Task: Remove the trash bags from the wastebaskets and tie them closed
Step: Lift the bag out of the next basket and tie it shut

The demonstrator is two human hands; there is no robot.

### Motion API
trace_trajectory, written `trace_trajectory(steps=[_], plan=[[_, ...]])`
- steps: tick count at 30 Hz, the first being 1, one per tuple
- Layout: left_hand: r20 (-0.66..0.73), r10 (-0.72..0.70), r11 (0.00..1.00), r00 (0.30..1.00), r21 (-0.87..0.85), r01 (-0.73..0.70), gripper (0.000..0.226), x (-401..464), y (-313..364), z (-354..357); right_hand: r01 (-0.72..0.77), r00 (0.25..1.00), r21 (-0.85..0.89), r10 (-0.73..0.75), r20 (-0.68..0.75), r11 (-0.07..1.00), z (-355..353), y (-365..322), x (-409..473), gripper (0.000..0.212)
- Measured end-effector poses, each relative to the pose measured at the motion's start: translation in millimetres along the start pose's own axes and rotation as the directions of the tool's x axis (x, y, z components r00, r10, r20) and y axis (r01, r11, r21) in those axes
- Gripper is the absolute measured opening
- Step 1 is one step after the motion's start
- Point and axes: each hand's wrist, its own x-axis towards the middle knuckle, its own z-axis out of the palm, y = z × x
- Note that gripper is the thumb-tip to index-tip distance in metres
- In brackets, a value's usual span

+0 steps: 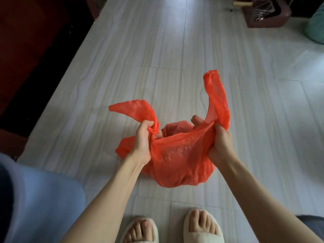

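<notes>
An orange-red plastic trash bag [177, 158] hangs between both my hands above the tiled floor. My left hand [142, 139] grips the bag's left handle at its base, and the handle's loop sticks out to the left. My right hand [220, 137] grips the right handle, whose loop stands upward. The bag's mouth gapes a little between the hands, with crumpled orange plastic showing inside. No wastebasket is recognisable in view.
Pale striped floor tiles [157, 50] spread ahead. My feet in white slippers [203, 227] stand just below the bag. Dark red-brown furniture [26, 58] lines the left side. A brown box-like object [266, 13] and a teal bundle [315, 30] sit at the far right.
</notes>
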Motion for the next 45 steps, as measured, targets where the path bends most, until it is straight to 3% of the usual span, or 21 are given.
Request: trace_trajectory(steps=[4, 7, 9, 13, 16, 19, 22, 26, 30, 34, 37, 40, 45], plan=[[0.148, -0.120, 0.992, 0.982, -0.006, 0.123, 0.024, -4, 1, -8, -0.084, 0.996, 0.215, 0.074, 0.053, 0.973, 9, -3, 0, 0.033], [0.223, -0.085, 0.994, 0.971, -0.043, 0.097, 0.033, -5, -2, -21, -0.120, 0.990, 0.255, 0.097, 0.099, 0.959, 6, -5, -2, 0.030], [0.202, -0.038, 0.998, 0.979, -0.035, 0.046, 0.032, -6, -4, -27, -0.145, 0.983, 0.262, 0.108, 0.150, 0.954, 3, -5, -5, 0.010], [0.141, 0.031, 0.996, 0.990, -0.083, -0.020, 0.022, -2, -11, -21, -0.137, 0.989, 0.096, 0.131, 0.069, 0.986, 0, 3, 0, 0.024], [0.127, 0.160, 0.985, 0.979, 0.043, -0.166, 0.032, -1, -15, -10, -0.131, 0.991, -0.098, 0.134, 0.023, 0.987, 4, 9, -1, 0.028], [0.070, 0.259, 0.960, 0.963, 0.090, -0.264, 0.033, -1, -16, 0, -0.163, 0.986, -0.165, 0.167, 0.007, 0.973, 6, 18, -5, 0.033], [-0.011, 0.270, 0.958, 0.963, 0.101, -0.267, 0.037, 1, -18, 5, -0.194, 0.981, -0.114, 0.195, -0.010, 0.974, 4, 26, -8, 0.036], [0.009, 0.074, 0.997, 0.997, 0.004, -0.074, 0.033, 2, -14, -1, -0.105, 0.993, 0.001, 0.105, -0.048, 0.994, -3, 26, -9, 0.018], [0.020, 0.012, 0.999, 1.000, 0.043, -0.012, 0.024, 3, -14, 0, -0.040, 0.999, 0.018, 0.040, -0.018, 0.999, 1, 29, -8, 0.019], [-0.104, 0.139, 0.977, 0.985, 0.179, -0.119, 0.034, 9, -23, 2, -0.094, 0.993, 0.109, 0.086, 0.076, 0.990, 13, 26, -11, 0.018], [-0.226, 0.236, 0.966, 0.945, 0.155, -0.205, 0.024, 13, -20, 0, -0.141, 0.977, 0.003, 0.139, 0.159, 0.990, 15, 28, -12, 0.022], [-0.283, 0.187, 0.982, 0.941, 0.032, -0.185, 0.022, 15, -16, -1, -0.101, 0.979, -0.004, 0.100, 0.180, 0.995, 13, 35, -10, 0.028], [-0.281, 0.139, 0.990, 0.950, 0.014, -0.141, 0.015, 18, -14, -3, -0.249, 0.918, 0.126, 0.193, 0.347, 0.960, 3, 31, -8, 0.034]])
